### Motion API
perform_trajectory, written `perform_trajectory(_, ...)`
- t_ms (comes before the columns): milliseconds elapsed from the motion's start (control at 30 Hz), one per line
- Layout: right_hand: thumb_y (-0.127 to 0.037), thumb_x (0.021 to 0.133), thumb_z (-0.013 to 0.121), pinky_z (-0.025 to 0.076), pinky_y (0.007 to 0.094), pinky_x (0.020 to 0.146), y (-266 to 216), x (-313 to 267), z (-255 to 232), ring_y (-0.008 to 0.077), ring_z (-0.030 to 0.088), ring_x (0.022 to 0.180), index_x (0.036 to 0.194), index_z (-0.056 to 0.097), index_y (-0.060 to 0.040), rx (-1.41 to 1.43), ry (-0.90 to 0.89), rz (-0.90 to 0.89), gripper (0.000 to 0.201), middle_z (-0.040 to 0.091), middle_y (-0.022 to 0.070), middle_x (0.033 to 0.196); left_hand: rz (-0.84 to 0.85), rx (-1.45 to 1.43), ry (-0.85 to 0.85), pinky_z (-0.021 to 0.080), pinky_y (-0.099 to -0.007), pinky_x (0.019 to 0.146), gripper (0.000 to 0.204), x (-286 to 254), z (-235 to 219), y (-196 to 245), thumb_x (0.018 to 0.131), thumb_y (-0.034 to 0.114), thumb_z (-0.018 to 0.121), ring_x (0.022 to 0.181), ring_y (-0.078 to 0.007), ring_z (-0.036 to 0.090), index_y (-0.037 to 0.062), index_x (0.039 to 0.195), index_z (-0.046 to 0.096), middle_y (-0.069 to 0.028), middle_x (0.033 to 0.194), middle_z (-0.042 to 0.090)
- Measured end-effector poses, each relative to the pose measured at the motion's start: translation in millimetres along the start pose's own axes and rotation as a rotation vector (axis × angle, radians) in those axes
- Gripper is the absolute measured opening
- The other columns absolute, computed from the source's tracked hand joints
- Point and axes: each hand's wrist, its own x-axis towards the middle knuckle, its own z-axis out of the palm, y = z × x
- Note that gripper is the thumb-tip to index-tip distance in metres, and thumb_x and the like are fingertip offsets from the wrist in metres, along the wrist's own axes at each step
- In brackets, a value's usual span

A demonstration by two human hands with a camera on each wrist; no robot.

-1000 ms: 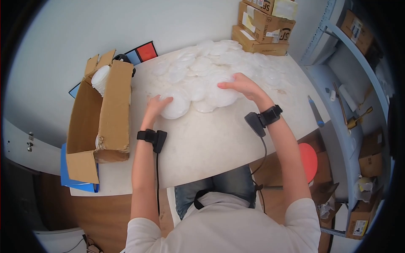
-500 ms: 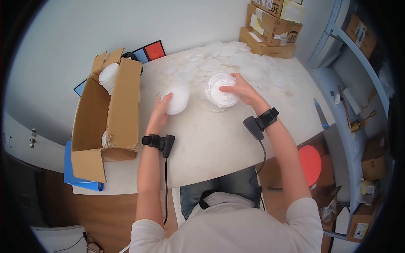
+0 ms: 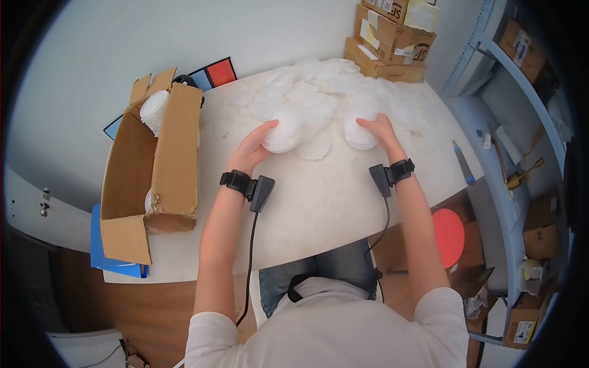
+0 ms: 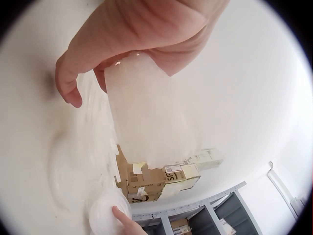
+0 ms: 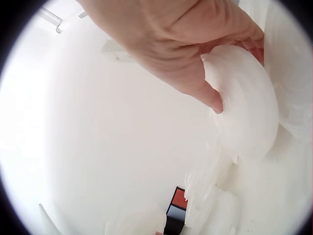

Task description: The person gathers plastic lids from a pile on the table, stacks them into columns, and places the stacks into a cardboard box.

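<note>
Translucent white round discs (image 3: 304, 92) lie in an overlapping heap across the table's back half. My left hand (image 3: 253, 147) grips a disc or thin stack (image 3: 283, 136) at the heap's front left edge; in the left wrist view the hand (image 4: 142, 34) curls round its rim, and the disc (image 4: 146, 112) stands tilted. On the right, my right hand (image 3: 381, 131) pinches a rounded stack of discs (image 3: 359, 135), thumb on top. The right wrist view has the thumb of that hand (image 5: 181, 54) against the stack (image 5: 247, 103), other fingers partly hidden behind it.
An open cardboard box (image 3: 178, 153) with stacked white discs (image 3: 154, 110) inside stands at the left, over a blue folder (image 3: 98, 245). Taped cartons (image 3: 392, 43) rise at the back right. A blue-handled tool (image 3: 464, 164) lies near the right edge, beside grey shelving (image 3: 515, 214).
Both hands have moved right since half a second ago, each with its discs. The ringed stack in my right hand now tilts differently, beside the heap's front right part.
</note>
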Motion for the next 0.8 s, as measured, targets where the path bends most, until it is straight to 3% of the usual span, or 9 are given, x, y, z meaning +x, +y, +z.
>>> perform_trajectory(67,-0.027,0.065,0.072,0.046,0.0338,0.077,-2.7,1.3,0.0,0.0247,0.059,0.092,0.103,0.054,0.0105,-0.006,-0.015,-0.031,0.056,0.059,0.0212,0.101,-0.008,0.119,-0.011,0.041,-0.0331,0.090,0.048,14.3,17.2,-1.5,0.084,0.022,0.056,0.107,-0.0220,0.051,-0.0070,0.120,0.042,-0.0140,0.120,0.049)
perform_trajectory(133,-0.027,0.064,0.072,0.046,0.0346,0.080,-7.8,-3.9,-3.2,0.0261,0.057,0.096,0.109,0.051,0.0093,0.037,-0.089,-0.030,0.062,0.057,0.0203,0.107,-0.089,0.482,0.127,0.041,-0.0342,0.091,0.048,21.1,29.3,-2.6,0.084,0.021,0.056,0.107,-0.0240,0.051,-0.0090,0.119,0.042,-0.0159,0.121,0.048)
perform_trajectory(267,-0.023,0.067,0.071,0.046,0.0338,0.080,-28.3,-23.2,-10.1,0.0254,0.057,0.095,0.110,0.051,0.0080,0.075,0.014,-0.053,0.057,0.058,0.0177,0.105,-0.084,0.588,0.213,0.041,-0.0346,0.092,0.049,22.8,32.9,-4.0,0.083,0.020,0.056,0.107,-0.0260,0.051,-0.0106,0.118,0.042,-0.0176,0.121,0.048)
perform_trajectory(333,-0.018,0.071,0.069,0.046,0.0323,0.080,-41.6,-34.4,-21.8,0.0229,0.057,0.097,0.112,0.049,0.0060,0.370,-0.236,-0.001,0.052,0.058,0.0154,0.107,-0.035,0.375,0.090,0.041,-0.0356,0.092,0.049,22.8,19.7,-7.9,0.083,0.021,0.056,0.107,-0.0263,0.051,-0.0095,0.118,0.042,-0.0172,0.120,0.048)
perform_trajectory(433,-0.015,0.075,0.067,0.047,0.0314,0.081,-57.2,-48.3,-27.0,0.0214,0.056,0.097,0.114,0.048,0.0055,0.617,-0.317,0.073,0.048,0.057,0.0139,0.108,-0.066,0.131,0.070,0.040,-0.0383,0.093,0.047,14.0,9.8,-6.0,0.084,0.021,0.055,0.109,-0.0266,0.049,-0.0068,0.120,0.040,-0.0164,0.121,0.047)
perform_trajectory(467,-0.015,0.075,0.067,0.047,0.0314,0.081,-57.6,-52.2,-25.5,0.0214,0.056,0.097,0.114,0.048,0.0055,0.618,-0.318,0.074,0.048,0.057,0.0139,0.108,-0.067,0.132,0.071,0.040,-0.0383,0.093,0.047,9.0,7.7,-3.7,0.084,0.021,0.055,0.109,-0.0266,0.049,-0.0068,0.120,0.040,-0.0164,0.121,0.047)
perform_trajectory(533,-0.017,0.077,0.066,0.046,0.0328,0.085,-58.8,-60.3,-20.5,0.0217,0.056,0.098,0.117,0.045,0.0067,0.676,-0.545,0.049,0.051,0.056,0.0143,0.110,-0.140,0.002,0.080,0.041,-0.0440,0.092,0.043,-2.4,4.5,1.8,0.086,0.021,0.052,0.108,-0.0268,0.050,0.0034,0.123,0.039,-0.0154,0.122,0.047)
perform_trajectory(633,-0.014,0.074,0.068,0.047,0.0328,0.083,-50.9,-61.6,4.0,0.0231,0.058,0.093,0.113,0.046,0.0105,0.592,-0.602,0.097,0.051,0.056,0.0162,0.109,-0.183,-0.154,0.082,0.042,-0.0479,0.089,0.044,-14.1,-0.9,2.9,0.087,0.025,0.049,0.109,-0.0293,0.049,0.0065,0.125,0.038,-0.0158,0.123,0.046)
perform_trajectory(800,-0.014,0.072,0.069,0.047,0.0315,0.081,-41.5,-60.0,31.2,0.0230,0.059,0.091,0.112,0.048,0.0113,0.503,-0.612,0.137,0.051,0.057,0.0168,0.106,-0.238,-0.101,-0.034,0.042,-0.0511,0.087,0.045,-17.1,-2.3,-3.1,0.088,0.028,0.046,0.107,-0.0323,0.049,0.0056,0.126,0.037,-0.0150,0.123,0.045)
